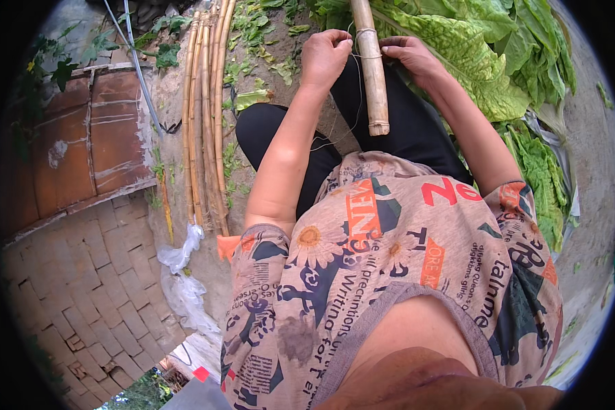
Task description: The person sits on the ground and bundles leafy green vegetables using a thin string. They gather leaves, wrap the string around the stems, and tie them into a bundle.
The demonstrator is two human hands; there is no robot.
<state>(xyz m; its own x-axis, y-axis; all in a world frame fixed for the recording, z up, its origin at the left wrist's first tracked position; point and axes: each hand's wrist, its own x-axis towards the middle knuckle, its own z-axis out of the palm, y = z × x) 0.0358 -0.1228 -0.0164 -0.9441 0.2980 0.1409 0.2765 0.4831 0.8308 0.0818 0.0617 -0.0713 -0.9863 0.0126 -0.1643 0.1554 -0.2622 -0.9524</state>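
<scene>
A bamboo pole (374, 87) lies lengthwise over my lap, its cut end towards my body. Thin string (365, 55) is wound round it, and a loose length hangs down over my dark trousers. On the pole's left side my left hand (327, 57) pinches the string between thumb and fingertips. My right hand (410, 57) is at the pole's right side, thumb and index finger close to the string at the bamboo; whether it grips the string cannot be made out. Large green leaves (456, 56) lie just beyond and to the right of my right hand.
Several long bamboo poles (205, 118) lie on the ground at the left, with crumpled clear plastic (184, 277) below their ends. Farther left are a rusty metal panel (102, 138) and brick paving (92, 287). More green leaves (538, 179) are piled at the right.
</scene>
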